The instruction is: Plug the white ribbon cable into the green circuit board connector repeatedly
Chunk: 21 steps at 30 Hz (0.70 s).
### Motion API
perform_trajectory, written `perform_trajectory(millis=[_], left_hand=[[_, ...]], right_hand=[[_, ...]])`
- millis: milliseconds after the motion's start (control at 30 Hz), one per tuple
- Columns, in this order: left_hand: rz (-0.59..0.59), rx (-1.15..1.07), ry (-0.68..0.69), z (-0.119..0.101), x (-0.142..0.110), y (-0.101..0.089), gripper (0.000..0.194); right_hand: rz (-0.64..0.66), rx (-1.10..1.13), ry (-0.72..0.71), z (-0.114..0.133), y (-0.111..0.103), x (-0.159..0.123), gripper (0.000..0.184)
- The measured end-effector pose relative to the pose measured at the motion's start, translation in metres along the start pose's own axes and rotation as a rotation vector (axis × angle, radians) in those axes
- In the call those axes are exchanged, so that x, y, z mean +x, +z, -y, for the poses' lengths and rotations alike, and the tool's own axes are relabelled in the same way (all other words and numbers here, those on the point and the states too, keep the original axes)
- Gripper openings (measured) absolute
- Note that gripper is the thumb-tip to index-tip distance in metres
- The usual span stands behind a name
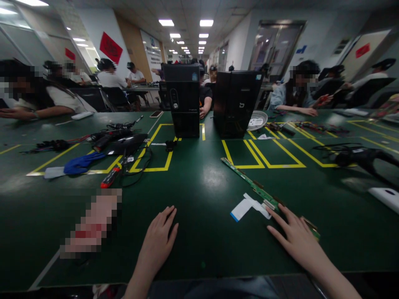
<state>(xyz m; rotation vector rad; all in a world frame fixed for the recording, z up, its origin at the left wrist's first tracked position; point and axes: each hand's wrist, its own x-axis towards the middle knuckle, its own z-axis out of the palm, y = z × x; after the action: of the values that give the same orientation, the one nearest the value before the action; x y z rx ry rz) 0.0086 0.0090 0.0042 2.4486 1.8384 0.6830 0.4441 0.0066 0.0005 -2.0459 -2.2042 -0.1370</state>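
Observation:
A long, narrow green circuit board [257, 189] lies slantwise on the dark green table. My right hand [291, 228] rests over its near end with the fingers spread, touching the board and hiding part of it. A white flat ribbon cable [245, 207] with a blue end sticks out from the board near my fingertips. My left hand [160, 230] lies on the bare tabletop, fingers stretched forward and thumb apart, holding nothing. To its left is a blurred pinkish item [93, 224] that I cannot make out.
Two black computer towers [186, 101] [237, 104] stand mid-table. Left lie a red-black tool [110, 177], a blue cloth item [82, 162] and tangled black cables [106, 139]. A white basket [258, 120] sits behind the right tower. Several people work around the tables.

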Motion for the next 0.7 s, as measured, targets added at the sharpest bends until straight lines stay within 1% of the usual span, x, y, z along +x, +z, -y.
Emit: perform_trajectory(millis=[167, 267, 367, 467, 600, 700], left_hand=[[-0.003, 0.012, 0.006, 0.000, -0.001, 0.000, 0.042], [0.001, 0.030, -0.001, 0.001, -0.001, 0.001, 0.042], [-0.005, 0.036, 0.001, 0.001, -0.001, 0.002, 0.042], [0.001, 0.043, 0.007, 0.001, -0.001, 0.002, 0.044], [0.010, 0.060, 0.012, 0.001, 0.000, 0.001, 0.044], [0.005, 0.053, 0.010, 0.001, 0.000, 0.001, 0.044]], right_hand=[[-0.047, -0.060, 0.077, 0.002, 0.004, -0.005, 0.068], [-0.007, -0.076, 0.147, 0.001, 0.002, -0.007, 0.067], [0.050, -0.088, 0.238, -0.007, 0.000, -0.009, 0.066], [0.052, -0.102, 0.327, -0.020, -0.001, -0.014, 0.069], [0.046, -0.129, 0.423, -0.046, -0.001, -0.020, 0.074], [0.084, -0.138, 0.466, -0.067, -0.001, -0.021, 0.076]])
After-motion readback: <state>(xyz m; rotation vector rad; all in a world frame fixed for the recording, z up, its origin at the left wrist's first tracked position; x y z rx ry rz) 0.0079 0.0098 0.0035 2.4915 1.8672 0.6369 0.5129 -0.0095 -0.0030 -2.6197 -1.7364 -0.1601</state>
